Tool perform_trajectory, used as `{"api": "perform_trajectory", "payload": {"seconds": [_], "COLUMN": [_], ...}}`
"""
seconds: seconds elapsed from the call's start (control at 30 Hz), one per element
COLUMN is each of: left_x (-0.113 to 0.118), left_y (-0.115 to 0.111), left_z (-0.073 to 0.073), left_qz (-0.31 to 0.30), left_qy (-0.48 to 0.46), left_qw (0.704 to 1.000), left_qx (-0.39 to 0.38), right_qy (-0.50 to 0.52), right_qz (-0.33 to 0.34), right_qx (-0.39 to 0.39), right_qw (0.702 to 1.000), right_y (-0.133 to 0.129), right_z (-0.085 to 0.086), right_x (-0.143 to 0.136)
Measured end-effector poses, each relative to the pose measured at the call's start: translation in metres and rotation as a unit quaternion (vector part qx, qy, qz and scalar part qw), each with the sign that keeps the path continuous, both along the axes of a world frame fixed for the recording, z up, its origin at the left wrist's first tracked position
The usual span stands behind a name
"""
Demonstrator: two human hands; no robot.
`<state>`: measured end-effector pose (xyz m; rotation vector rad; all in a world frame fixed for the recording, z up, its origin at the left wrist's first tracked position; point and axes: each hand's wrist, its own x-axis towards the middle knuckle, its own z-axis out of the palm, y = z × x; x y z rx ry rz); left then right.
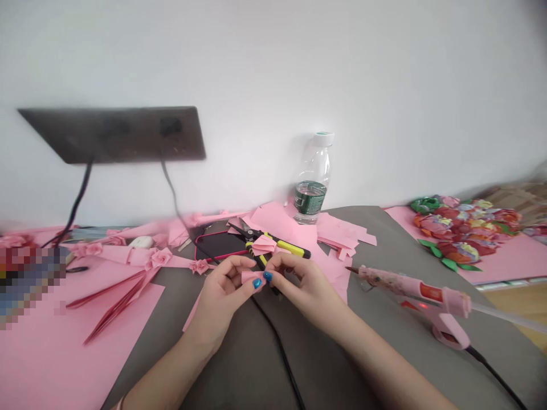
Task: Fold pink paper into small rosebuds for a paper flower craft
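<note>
Though prob. printed, btl label (pixel 310 197) illegible

Bright lt w/ edge blur

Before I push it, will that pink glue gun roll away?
Probably not: the pink glue gun has a handle jutting out from its barrel, which should stop it rolling far. Its black cord may tug back when you lift it. The clear glue stick poking far out behind might swing and bump things.
</note>
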<state>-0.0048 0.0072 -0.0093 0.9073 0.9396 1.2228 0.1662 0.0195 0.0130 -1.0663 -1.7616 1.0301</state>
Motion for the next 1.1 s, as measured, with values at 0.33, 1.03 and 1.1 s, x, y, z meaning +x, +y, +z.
{"api": "perform_trajectory", "payload": {"seconds": [0.33, 1.03, 1.1], "left_x": [-0.0008, -0.0014, -0.0016], "left_y": [0.0001, -0.0010, -0.0014], "left_z": [-0.0018, 0.0032, 0.0035], "left_qz": [-0.027, -0.033, -0.047], "left_qy": [-0.002, 0.011, 0.029], "left_qw": [1.000, 0.999, 0.998], "left_qx": [-0.004, -0.031, -0.026], "right_qy": [0.004, -0.123, -0.128], "right_qz": [0.017, 0.061, 0.077], "right_qx": [-0.026, 0.025, 0.038], "right_qw": [1.000, 0.990, 0.988], "right_y": [-0.0009, -0.0056, -0.0060], "right_z": [-0.0023, -0.0012, -0.0005], "right_x": [0.0003, 0.0027, 0.0034]}}
